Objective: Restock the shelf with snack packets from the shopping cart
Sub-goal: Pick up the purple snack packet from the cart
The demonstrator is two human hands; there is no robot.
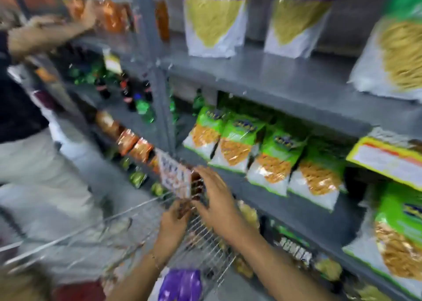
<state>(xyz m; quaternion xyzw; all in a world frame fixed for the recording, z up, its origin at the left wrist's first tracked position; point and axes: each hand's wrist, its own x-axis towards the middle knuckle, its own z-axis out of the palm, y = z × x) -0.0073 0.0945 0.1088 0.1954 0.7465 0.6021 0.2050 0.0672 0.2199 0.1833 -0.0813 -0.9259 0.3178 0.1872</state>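
Both my hands hold a snack packet (177, 177) with a pale patterned front and dark contents, upright above the far end of the wire shopping cart (127, 236). My left hand (174, 216) grips its lower edge. My right hand (214, 193) lies flat against its right side, fingers spread. The packet is just left of the grey shelf's middle board (280, 200), which carries a row of green-topped packets (262, 156). A purple packet (180, 284) lies in the cart near me. The frame is blurred by motion.
Another person stands at the left, a hand (89, 15) on orange packets on the top shelf. Purple-topped bags (212, 19) stand on the upper shelf board, bottles (127, 92) on the left bay. A yellow-edged box (386, 161) juts out at right.
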